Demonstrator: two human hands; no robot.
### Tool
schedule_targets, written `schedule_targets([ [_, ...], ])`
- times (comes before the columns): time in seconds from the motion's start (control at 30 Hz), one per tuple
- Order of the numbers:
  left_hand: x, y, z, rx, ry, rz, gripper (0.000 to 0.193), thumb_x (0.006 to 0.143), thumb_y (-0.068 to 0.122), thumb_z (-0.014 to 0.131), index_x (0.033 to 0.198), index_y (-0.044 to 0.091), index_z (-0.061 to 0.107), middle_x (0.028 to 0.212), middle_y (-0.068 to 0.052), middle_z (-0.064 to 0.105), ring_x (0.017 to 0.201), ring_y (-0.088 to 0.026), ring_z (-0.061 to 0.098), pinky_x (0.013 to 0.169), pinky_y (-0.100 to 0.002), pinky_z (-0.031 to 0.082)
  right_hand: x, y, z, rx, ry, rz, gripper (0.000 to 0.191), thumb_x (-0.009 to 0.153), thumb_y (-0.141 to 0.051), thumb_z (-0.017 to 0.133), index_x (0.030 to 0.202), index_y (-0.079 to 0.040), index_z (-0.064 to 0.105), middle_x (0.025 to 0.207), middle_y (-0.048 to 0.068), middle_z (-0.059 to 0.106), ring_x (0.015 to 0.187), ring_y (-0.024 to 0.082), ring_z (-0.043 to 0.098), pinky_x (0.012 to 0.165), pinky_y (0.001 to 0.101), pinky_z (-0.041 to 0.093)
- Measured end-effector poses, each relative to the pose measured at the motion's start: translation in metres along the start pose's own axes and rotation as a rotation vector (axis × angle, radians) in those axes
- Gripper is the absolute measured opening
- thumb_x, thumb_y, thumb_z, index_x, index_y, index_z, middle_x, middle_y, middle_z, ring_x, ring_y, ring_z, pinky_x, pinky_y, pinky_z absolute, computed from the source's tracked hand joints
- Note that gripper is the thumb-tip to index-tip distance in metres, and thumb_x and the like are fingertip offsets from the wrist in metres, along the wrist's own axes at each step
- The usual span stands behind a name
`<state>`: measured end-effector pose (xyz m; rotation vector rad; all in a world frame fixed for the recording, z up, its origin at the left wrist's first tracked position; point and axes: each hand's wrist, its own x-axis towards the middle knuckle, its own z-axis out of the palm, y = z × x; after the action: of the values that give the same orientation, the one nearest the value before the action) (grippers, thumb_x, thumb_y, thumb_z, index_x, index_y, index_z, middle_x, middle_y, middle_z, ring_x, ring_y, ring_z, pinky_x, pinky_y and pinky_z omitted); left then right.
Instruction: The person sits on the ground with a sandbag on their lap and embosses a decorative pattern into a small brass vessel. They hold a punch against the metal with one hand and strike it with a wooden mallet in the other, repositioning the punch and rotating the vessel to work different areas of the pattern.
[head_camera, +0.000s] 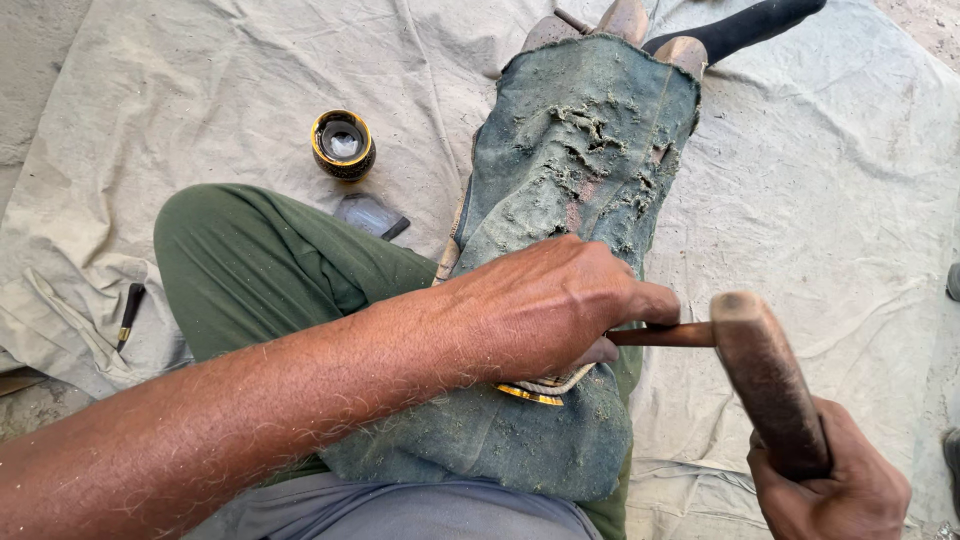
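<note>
Head view, person seated on a pale canvas sheet, worn denim cloth draped over the lap and out along the leg.

Left hand: fingers clenched around a thin reddish-brown chisel, held roughly level, butt end pointing right. Tip is hidden under the hand, so what it bites into can't be told. Just below the hand, a gold-edged piece shows against the denim, mostly covered by the fingers.

Right hand: closed around the lower end of a wooden mallet. The mallet stands tilted, its upper end right at the chisel's butt. Touching or just short of it: can't tell from this angle.

Denim is frayed and dusted with pale grit across the middle. At its far end, wooden pieces stick out, next to a black sock.

Rest of the sheet: small dark round pot with a gold rim upright beyond the bent knee in green trousers, a flat grey stone near it, well apart from both hands. A dark-handled small tool lies in the folds at far left.
</note>
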<state>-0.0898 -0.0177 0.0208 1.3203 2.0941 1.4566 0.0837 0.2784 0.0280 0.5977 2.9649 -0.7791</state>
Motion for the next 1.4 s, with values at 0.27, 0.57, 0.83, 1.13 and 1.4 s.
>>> schedule_targets([
  [0.27, 0.0, 0.001, 0.0, -0.016, 0.006, -0.031, 0.046, 0.076, 0.008, 0.081, 0.119, 0.009, 0.066, 0.082, -0.015, 0.075, 0.079, -0.034, 0.074, 0.066, -0.048, 0.054, 0.005, -0.001, -0.002, -0.007, -0.03, -0.01, 0.032, 0.074, 0.007, 0.079, 0.103, -0.001, 0.068, 0.092, 0.012, 0.073, 0.089, 0.018, 0.074, 0.085, 0.0334, 0.06],
  [0.57, -0.004, 0.003, -0.003, 0.0, 0.057, 0.005, 0.043, 0.073, 0.007, 0.082, 0.113, 0.006, 0.064, 0.081, -0.016, 0.072, 0.082, -0.038, 0.072, 0.067, -0.049, 0.054, 0.016, -0.012, -0.009, 0.011, -0.045, -0.009, 0.036, 0.083, 0.002, 0.076, 0.118, -0.001, 0.067, 0.09, 0.009, 0.071, 0.089, 0.015, 0.073, 0.084, 0.0346, 0.062],
  [0.83, -0.004, 0.003, 0.002, 0.016, 0.107, -0.032, 0.037, 0.076, 0.006, 0.08, 0.111, 0.009, 0.067, 0.083, -0.011, 0.075, 0.079, -0.034, 0.074, 0.066, -0.048, 0.054, 0.018, -0.029, -0.012, 0.362, 0.103, -0.057, 0.043, 0.079, 0.009, 0.072, 0.119, 0.001, 0.057, 0.096, 0.008, 0.067, 0.094, 0.014, 0.07, 0.085, 0.0336, 0.059],
  [1.13, -0.009, 0.0, 0.005, 0.034, 0.13, -0.073, 0.04, 0.08, 0.014, 0.08, 0.118, 0.013, 0.068, 0.084, -0.009, 0.076, 0.075, -0.03, 0.074, 0.065, -0.046, 0.056, 0.029, -0.068, -0.011, 0.506, 0.118, -0.068, 0.046, 0.079, 0.015, 0.067, 0.121, -0.001, 0.055, 0.092, 0.008, 0.065, 0.09, 0.012, 0.068, 0.082, 0.0289, 0.06],
  [1.4, -0.012, 0.002, 0.003, 0.03, 0.165, -0.094, 0.042, 0.083, 0.015, 0.079, 0.123, 0.013, 0.067, 0.088, -0.01, 0.075, 0.081, -0.03, 0.074, 0.071, -0.044, 0.058, 0.038, -0.075, -0.012, 0.37, -0.008, -0.035, 0.043, 0.084, 0.01, 0.074, 0.123, 0.004, 0.058, 0.09, 0.013, 0.068, 0.064, 0.019, 0.065, 0.048, 0.0306, 0.051],
])
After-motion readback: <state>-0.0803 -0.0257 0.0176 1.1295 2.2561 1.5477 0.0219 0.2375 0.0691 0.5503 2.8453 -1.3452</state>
